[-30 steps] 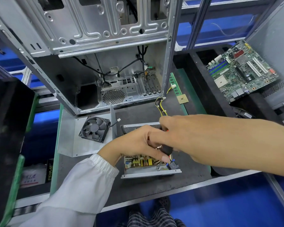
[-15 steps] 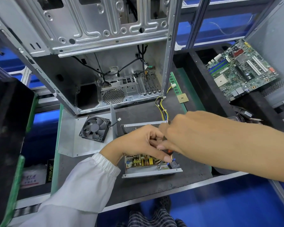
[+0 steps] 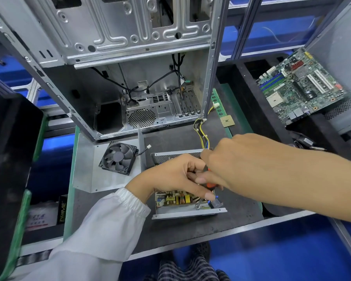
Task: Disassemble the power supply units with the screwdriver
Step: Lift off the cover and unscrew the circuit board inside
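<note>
An opened power supply unit (image 3: 187, 214) lies on the dark mat, its circuit board with yellow parts exposed. My left hand (image 3: 175, 176) rests over the board, fingers curled down around the screwdriver's shaft near the front right corner. My right hand (image 3: 237, 161) grips the orange-and-black screwdriver (image 3: 210, 184) by its handle from above. The metal tip (image 3: 198, 206) stands in the unit's front right corner. A bundle of yellow and black wires (image 3: 201, 131) runs from the unit's back toward the case.
An empty metal computer case (image 3: 130, 63) stands open behind the unit. A black fan (image 3: 118, 158) lies on a loose metal cover plate (image 3: 85, 169) at the left. A motherboard (image 3: 300, 86) leans at the right; a RAM stick (image 3: 217, 102) and CPU chip (image 3: 227, 121) lie near the case.
My right hand has shifted a little to the right and turned on the screwdriver handle, showing more orange. My left hand stays on the unit.
</note>
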A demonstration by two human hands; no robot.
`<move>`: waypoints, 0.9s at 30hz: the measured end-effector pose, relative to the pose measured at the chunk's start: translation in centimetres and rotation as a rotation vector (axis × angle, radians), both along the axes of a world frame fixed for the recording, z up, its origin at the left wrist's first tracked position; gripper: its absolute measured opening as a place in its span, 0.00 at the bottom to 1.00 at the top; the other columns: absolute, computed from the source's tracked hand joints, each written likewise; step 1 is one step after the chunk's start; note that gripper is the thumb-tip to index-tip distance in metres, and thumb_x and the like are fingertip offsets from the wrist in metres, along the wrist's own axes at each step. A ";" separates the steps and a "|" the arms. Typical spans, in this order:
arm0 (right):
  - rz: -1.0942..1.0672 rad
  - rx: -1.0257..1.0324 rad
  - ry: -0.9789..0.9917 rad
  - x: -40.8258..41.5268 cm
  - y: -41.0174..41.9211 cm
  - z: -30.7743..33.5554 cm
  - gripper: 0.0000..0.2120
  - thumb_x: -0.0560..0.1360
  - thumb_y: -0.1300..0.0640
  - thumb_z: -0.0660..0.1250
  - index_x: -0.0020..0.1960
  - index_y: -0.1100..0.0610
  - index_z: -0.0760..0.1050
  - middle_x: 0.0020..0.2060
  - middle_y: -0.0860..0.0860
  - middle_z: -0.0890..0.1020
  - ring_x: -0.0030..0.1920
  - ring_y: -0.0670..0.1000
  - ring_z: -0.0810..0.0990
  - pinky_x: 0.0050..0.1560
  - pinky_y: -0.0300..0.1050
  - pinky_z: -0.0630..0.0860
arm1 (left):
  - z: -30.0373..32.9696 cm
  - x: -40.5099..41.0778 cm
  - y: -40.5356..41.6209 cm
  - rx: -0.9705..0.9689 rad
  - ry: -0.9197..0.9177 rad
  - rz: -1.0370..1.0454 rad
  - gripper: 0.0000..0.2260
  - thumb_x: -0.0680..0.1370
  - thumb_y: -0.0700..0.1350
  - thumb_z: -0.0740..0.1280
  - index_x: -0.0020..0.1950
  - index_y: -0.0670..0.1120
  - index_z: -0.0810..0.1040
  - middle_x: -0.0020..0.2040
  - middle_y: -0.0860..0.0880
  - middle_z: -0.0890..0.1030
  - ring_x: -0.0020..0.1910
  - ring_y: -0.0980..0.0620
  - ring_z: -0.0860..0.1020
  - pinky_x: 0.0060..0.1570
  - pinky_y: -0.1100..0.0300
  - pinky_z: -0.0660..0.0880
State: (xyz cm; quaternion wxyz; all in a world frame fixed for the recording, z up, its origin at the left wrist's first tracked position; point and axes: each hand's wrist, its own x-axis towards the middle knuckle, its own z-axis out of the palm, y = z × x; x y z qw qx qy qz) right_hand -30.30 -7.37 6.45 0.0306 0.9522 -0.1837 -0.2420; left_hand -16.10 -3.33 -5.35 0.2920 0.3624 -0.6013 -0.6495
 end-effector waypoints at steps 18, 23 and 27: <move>-0.044 0.189 0.099 -1.0 -0.3 0.4 0.16 0.79 0.51 0.62 0.62 0.46 0.58 0.50 0.48 0.64 0.34 0.45 0.63 0.37 0.44 0.67 | 0.2 -0.1 -0.3 -0.032 -0.072 -0.020 0.22 0.72 0.32 0.73 0.42 0.63 0.81 0.28 0.41 0.67 0.29 0.49 0.63 0.31 0.62 0.61; -0.132 0.057 0.009 -0.4 -0.1 0.6 0.28 0.68 0.27 0.47 0.51 0.51 0.59 0.38 0.49 0.66 0.33 0.51 0.66 0.30 0.45 0.64 | -0.3 -0.3 0.0 0.005 -0.106 -0.001 0.10 0.72 0.31 0.73 0.40 0.44 0.77 0.30 0.54 0.76 0.30 0.58 0.71 0.34 0.65 0.67; -0.074 -0.020 0.053 0.0 0.0 0.0 0.22 0.79 0.36 0.48 0.54 0.53 0.68 0.40 0.52 0.70 0.43 0.57 0.76 0.29 0.44 0.61 | -0.3 -0.3 0.0 -0.010 -0.097 -0.021 0.09 0.72 0.34 0.74 0.42 0.48 0.80 0.33 0.59 0.78 0.34 0.60 0.75 0.40 0.62 0.72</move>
